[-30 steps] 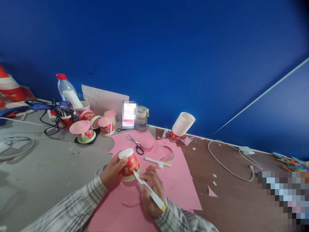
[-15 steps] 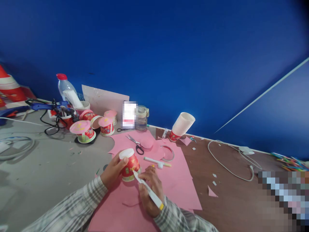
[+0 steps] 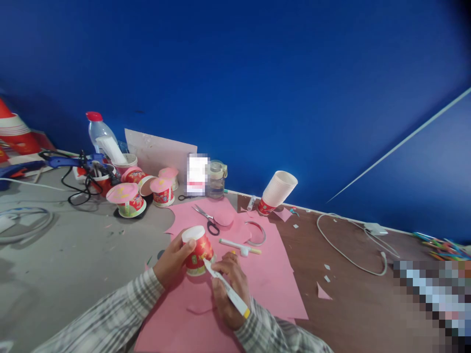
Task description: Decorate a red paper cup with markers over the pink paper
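My left hand [image 3: 171, 260] is wrapped round the side of a red paper cup [image 3: 201, 246] with gold star patterns, tilted, its white end up. Pinched in my right hand [image 3: 231, 282] is a white marker pen [image 3: 234, 300] with a yellow end. Its tip meets the cup's printed side, low down. Pink paper [image 3: 265, 289] lies beneath both hands. Just beyond the cup are open scissors [image 3: 208, 218] with black handles, a pink paper disc [image 3: 223, 217] and a second marker [image 3: 230, 243]. The fingers behind the cup are hidden.
At the left stand several red cups topped with pink discs [image 3: 123, 192], beside a plastic bottle [image 3: 101, 132] and a blue tool with a black cord [image 3: 69, 161]. A leaning stack of paper cups [image 3: 277, 191] and a glass jar [image 3: 217, 180] stand by the wall. A white cable [image 3: 353, 266] lies right.
Almost nothing differs. The marker's tip has shifted very slightly against the cup; both hands keep their hold and place.
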